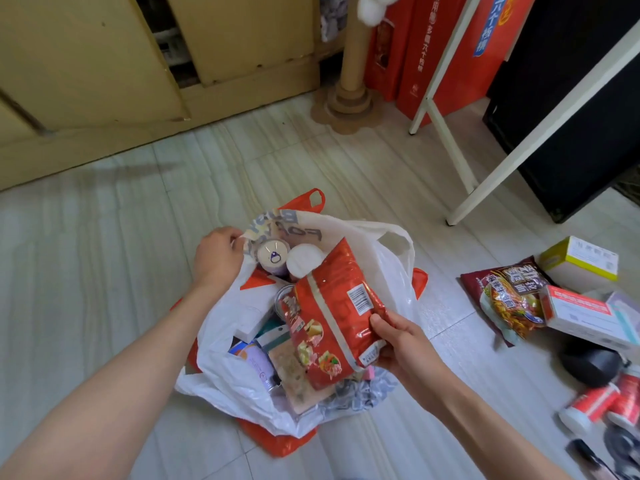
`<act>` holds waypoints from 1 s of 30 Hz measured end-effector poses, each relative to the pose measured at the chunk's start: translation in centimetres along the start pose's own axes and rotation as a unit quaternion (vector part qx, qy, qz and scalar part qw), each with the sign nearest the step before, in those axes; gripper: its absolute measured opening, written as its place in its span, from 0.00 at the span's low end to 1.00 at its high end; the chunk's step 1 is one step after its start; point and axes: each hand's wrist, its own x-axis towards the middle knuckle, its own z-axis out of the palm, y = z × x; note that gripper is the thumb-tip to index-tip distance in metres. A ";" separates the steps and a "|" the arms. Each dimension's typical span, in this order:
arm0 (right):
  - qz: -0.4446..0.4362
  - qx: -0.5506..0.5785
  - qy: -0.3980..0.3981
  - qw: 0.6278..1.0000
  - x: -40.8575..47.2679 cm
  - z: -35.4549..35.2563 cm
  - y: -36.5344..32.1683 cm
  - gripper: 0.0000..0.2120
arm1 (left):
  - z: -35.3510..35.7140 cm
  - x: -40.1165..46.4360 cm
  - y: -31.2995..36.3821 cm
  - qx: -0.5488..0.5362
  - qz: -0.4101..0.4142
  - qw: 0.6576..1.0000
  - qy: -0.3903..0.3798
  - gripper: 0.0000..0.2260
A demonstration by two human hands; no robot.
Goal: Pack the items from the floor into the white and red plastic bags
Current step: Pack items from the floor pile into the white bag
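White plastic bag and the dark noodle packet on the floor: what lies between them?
In the head view, only bare floor tile separates the white plastic bag from the dark noodle packet.

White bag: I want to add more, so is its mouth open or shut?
Open: the left hand holds the white bag rim aside, and items show inside.

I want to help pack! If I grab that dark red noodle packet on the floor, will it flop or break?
The dark red noodle packet looks like thin crinkly film, so it probably bends and rustles. It lies flat, so it shouldn't roll. The noodles inside could likely crack if squeezed, so hold it gently.
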 end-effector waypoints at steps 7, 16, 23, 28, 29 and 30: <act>0.007 0.006 -0.039 0.999 2.8 5.3 1.1 0.11 | -5.6 -2.4 0.1 -0.050 0.023 0.995 0.084 0.05; -0.096 -0.219 0.047 0.970 -0.2 4.4 0.2 0.25 | -5.1 -8.1 3.3 0.108 0.200 0.973 -0.042 0.26; -0.207 -0.585 0.099 0.778 -7.7 -6.5 -5.2 0.28 | -3.0 -13.3 14.0 0.116 0.356 0.920 -0.113 0.27; -0.212 -0.654 0.159 0.709 -16.0 -16.8 -6.3 0.29 | 0.4 -17.7 23.6 0.072 0.467 0.871 -0.137 0.26; -0.207 -0.647 0.178 0.712 -17.5 -19.0 -5.8 0.29 | 1.4 -18.8 25.2 0.066 0.488 0.859 -0.143 0.25; -0.197 -0.639 0.199 0.717 -19.1 -21.2 -5.0 0.29 | 2.5 -19.9 26.6 0.060 0.505 0.847 -0.154 0.25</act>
